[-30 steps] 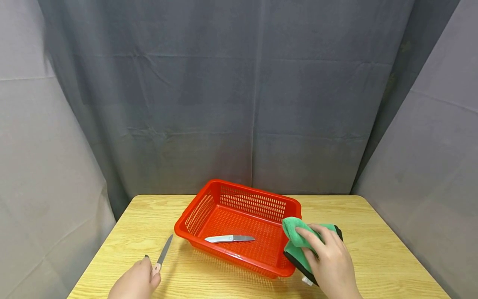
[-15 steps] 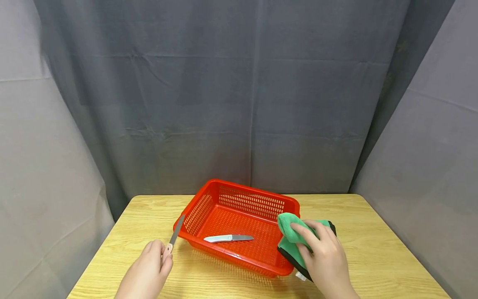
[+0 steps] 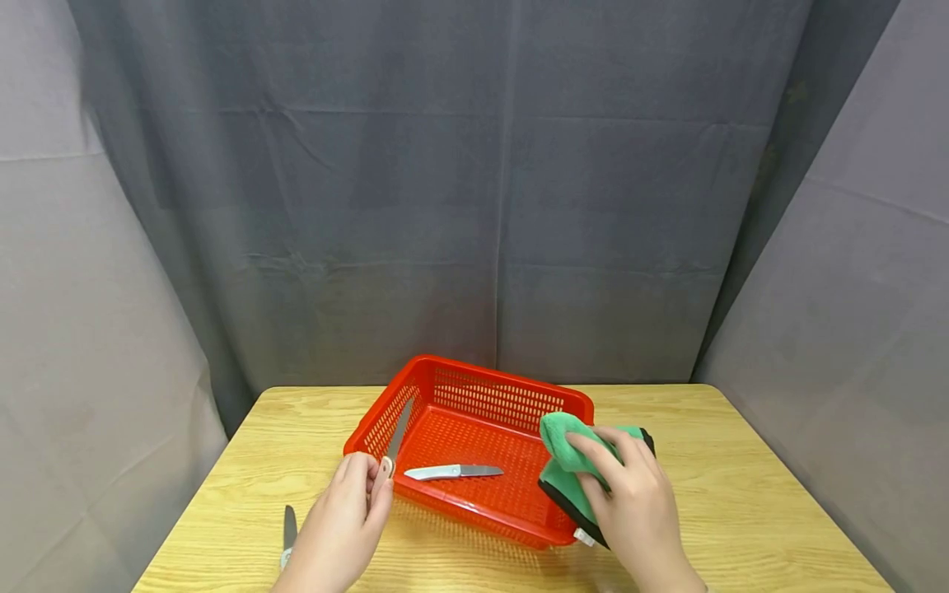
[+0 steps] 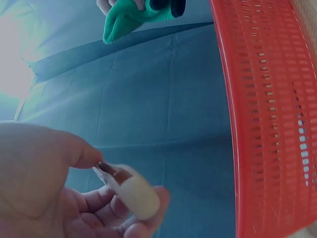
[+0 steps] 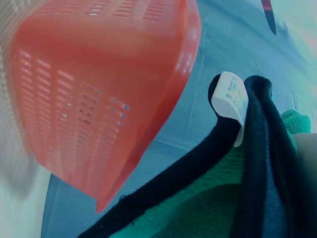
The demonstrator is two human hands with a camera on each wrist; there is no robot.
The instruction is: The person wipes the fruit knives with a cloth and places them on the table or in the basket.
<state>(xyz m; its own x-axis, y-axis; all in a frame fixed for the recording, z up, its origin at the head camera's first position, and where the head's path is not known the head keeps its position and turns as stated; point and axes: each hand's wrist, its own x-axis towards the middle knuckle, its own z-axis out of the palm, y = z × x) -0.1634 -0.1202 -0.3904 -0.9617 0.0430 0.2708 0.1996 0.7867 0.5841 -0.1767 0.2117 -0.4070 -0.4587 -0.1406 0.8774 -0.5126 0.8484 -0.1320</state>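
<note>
Lower left of centre, my left hand (image 3: pixel 337 519) pinches the knife (image 3: pixel 396 443) by its handle (image 3: pixel 383 475), likely to stay clear of its blade (image 3: pixel 403 423); lower right, my right hand (image 3: pixel 632 494) grips the green cloth (image 3: pixel 561 439), probably bunched for firmness, by the red basket (image 3: pixel 474 512).

Red, green and steel grey over yellow wood grain.
From here, the basket (image 3: pixel 482 519) is bright red, patterned with rows of slots; the cloth (image 3: pixel 554 441) green with black edging and a white, dark-printed tag (image 5: pixel 231 101); the held knife (image 3: pixel 400 428) pinkish-cream in the handle; the knife in the basket (image 3: pixel 454 471) white-handled and grey-bladed; the table (image 3: pixel 741 494) streaked yellow; the back curtain (image 3: pixel 385 206) plain dark grey, the side drapes (image 3: pixel 96 371) paler.
</note>
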